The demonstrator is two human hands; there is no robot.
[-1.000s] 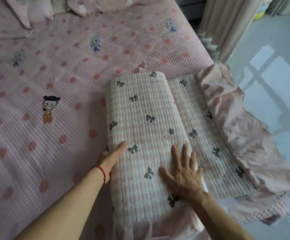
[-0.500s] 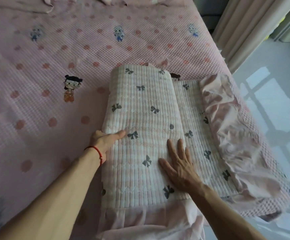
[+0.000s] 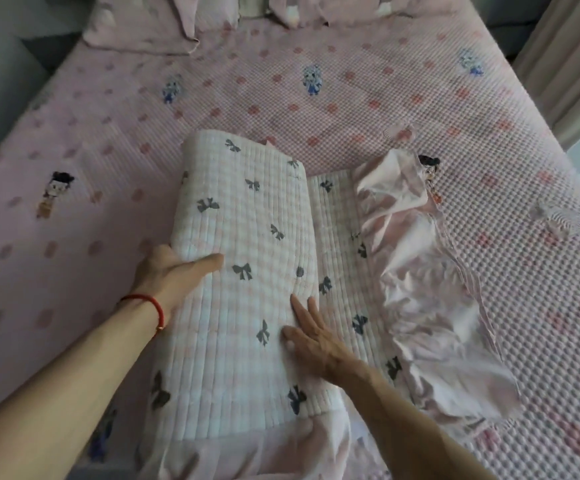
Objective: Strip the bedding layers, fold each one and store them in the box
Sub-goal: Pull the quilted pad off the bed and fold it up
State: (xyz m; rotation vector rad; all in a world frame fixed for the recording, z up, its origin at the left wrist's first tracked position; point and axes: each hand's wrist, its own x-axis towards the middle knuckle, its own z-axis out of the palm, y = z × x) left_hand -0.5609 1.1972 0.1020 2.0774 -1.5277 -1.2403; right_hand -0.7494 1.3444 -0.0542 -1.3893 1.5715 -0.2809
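Left hand (image 3: 174, 271) now gripping folded quilt (image 3: 247, 271) edge, right hand (image 3: 311, 336) fingers flat on top

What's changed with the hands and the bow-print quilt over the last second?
The left hand went from lying flat against the left edge of the folded quilt to gripping it, thumb on top, and is lifting that fold over towards the right. The right hand stayed flat on the quilt, fingers straight. The pink ruffle still lies along the right side, on the pink bedspread.
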